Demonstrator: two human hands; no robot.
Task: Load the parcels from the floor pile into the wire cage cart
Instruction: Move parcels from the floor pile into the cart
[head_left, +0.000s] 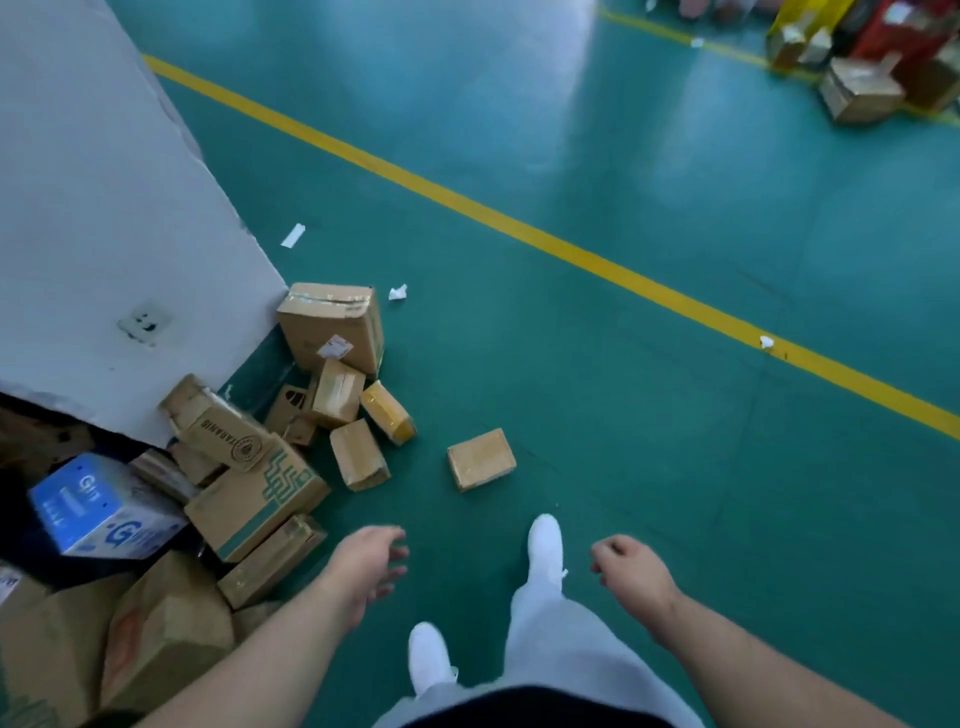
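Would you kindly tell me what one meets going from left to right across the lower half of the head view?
blue-and-white box → green-printed carton → left hand → lone small parcel → forward white shoe → right hand

The pile (249, 493) is crowding the left side, pressing against the wall (104, 208), which is closing off its far side. One box (481, 459) is lying apart from the pile, with bare floor (675, 364) lying open all round it. The left hand (363, 566) is hovering just beside the pile's near edge and the right hand (631, 571) over open floor. More boxes (862, 88) are sitting well away, top right.
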